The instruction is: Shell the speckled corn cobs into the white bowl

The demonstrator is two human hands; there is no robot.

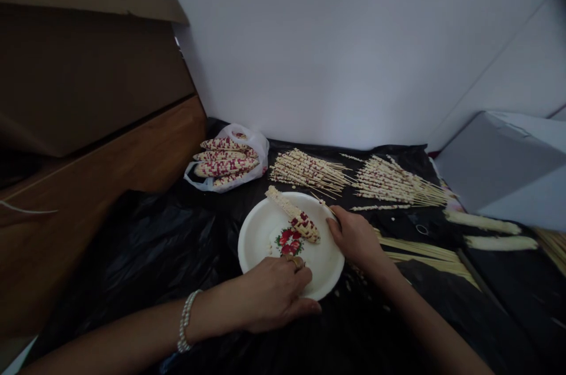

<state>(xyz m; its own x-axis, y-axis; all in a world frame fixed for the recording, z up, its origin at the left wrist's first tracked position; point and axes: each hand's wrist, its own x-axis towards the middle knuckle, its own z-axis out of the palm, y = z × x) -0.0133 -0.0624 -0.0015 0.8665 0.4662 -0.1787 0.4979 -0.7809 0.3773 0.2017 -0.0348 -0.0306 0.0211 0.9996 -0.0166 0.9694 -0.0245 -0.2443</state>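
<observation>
A white bowl (252,233) with a red flower print stands in front of me on black plastic. A partly stripped corn cob (300,221) leans in it, with red and cream kernels left at its lower end and its bare end over the far rim. My left hand (280,289) is over the bowl's near side, fingers curled down; what they hold, if anything, is hidden. At the right rim, my right hand (358,239) is closed around a thin wooden skewer (327,206), which points up and left. A few loose kernels lie in the bowl.
Behind the bowl lie two piles of kernel-threaded skewers (305,171) (393,180). A plastic bag (259,148) of corn cobs is at back left. Bare skewers (424,251) and stripped cobs (499,242) lie on the right. A cardboard box (88,80) and white wall border the space.
</observation>
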